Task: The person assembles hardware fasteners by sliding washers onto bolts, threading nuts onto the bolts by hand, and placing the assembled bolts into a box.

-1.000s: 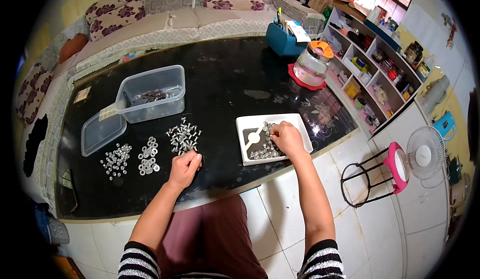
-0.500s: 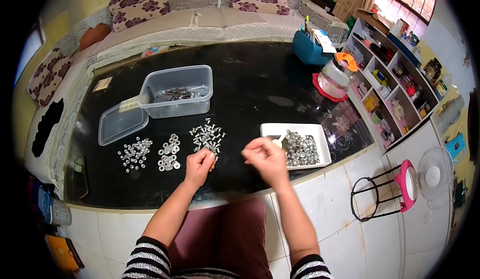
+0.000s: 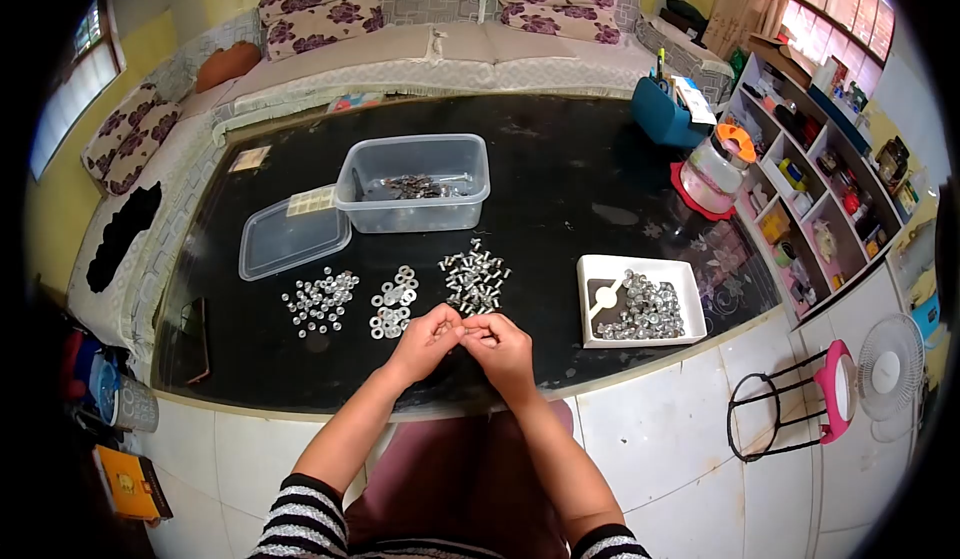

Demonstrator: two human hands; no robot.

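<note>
Black worktop (image 3: 540, 229), on which loose metal screws (image 3: 478, 277) lie heaped just beyond the left hand (image 3: 422, 347) and right hand (image 3: 503, 353), each grip pinched and meeting the other, contents too hidden to tell; screws likely light, stiff, slippery, best taken by the shank; flat washers (image 3: 391, 317) just beside.

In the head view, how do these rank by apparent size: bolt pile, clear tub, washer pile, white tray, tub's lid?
Largest to smallest:
1. Clear tub
2. White tray
3. Tub's lid
4. Bolt pile
5. Washer pile
</note>
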